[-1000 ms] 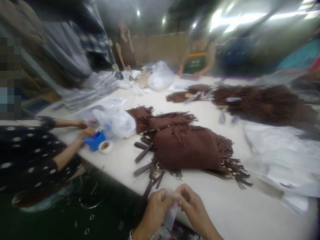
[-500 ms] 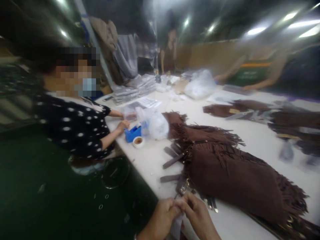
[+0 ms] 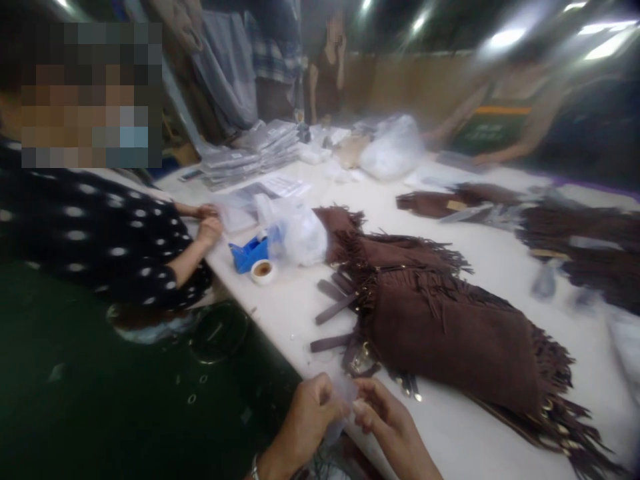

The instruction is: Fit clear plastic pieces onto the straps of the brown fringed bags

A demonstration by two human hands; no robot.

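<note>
Near the table's front edge, my left hand [image 3: 311, 415] is closed on a thin, see-through plastic bag [image 3: 344, 387]. Its film shows above and below the fingers. Close on the right, my right hand [image 3: 387, 420] pinches the bag's side with thumb and fingers. Just beyond both hands lie dark brown straps [image 3: 334, 342] with gold-coloured metal clasps [image 3: 361, 357]. They are joined to a pile of brown fringed suede bags [image 3: 453, 337], stacked flat on the white table [image 3: 280, 313]. Both hands stay apart from the pile.
At left, a co-worker in a dotted top [image 3: 117, 250] handles clear plastic near a blue tape dispenser [image 3: 249, 253], a tape roll [image 3: 262, 271] and a white plastic bundle [image 3: 303, 233]. More brown fringed pieces [image 3: 595, 247] lie right. Grey packets [image 3: 250, 160] are stacked at back.
My hands have drawn slightly apart, and more of the plastic bag shows between them. The view has shifted, so the table and co-worker appear further left and higher.
</note>
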